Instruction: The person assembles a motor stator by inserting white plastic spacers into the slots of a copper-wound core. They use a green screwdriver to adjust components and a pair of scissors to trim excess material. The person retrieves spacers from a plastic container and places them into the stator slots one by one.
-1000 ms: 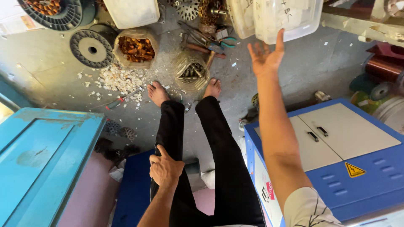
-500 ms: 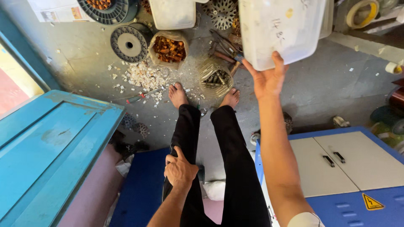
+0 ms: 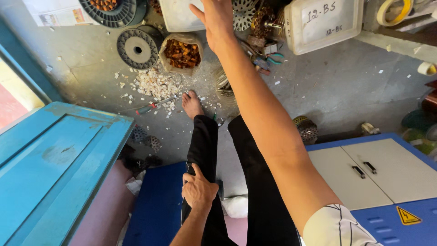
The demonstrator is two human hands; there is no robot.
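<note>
Nearest me, at about 6 o'clock, my left hand (image 3: 198, 191) rests flat on my left thigh in the black trousers (image 3: 205, 150), fingers loosely curled over the cloth and gripping nothing. My right arm stretches up toward 12 o'clock, and my right hand (image 3: 217, 17) is spread open with the fingers straight, laid against the edge of a white tub (image 3: 180, 18) on the floor; I cannot tell whether the fingertips have any hold on it, since they run out of view. To do this reach well I judge the palm should settle squarely on the tub's rim and the fingers hook over before any pull, with the left hand bracing on the leg. Around it: a sack of copper scraps (image 3: 182, 53) at 11 o'clock, a grey spool (image 3: 136, 48) beside it, pale chips (image 3: 154, 84) and a screwdriver (image 3: 154, 105) near my bare foot (image 3: 192, 104). A second white tub (image 3: 324, 23) sits at 1 o'clock. Pliers (image 3: 268, 61) and small metal parts crowd the floor under my forearm, so a drag could snag them. A turquoise table (image 3: 54, 159) is at 8 o'clock, a blue cabinet (image 3: 387, 182) at 4.
</note>
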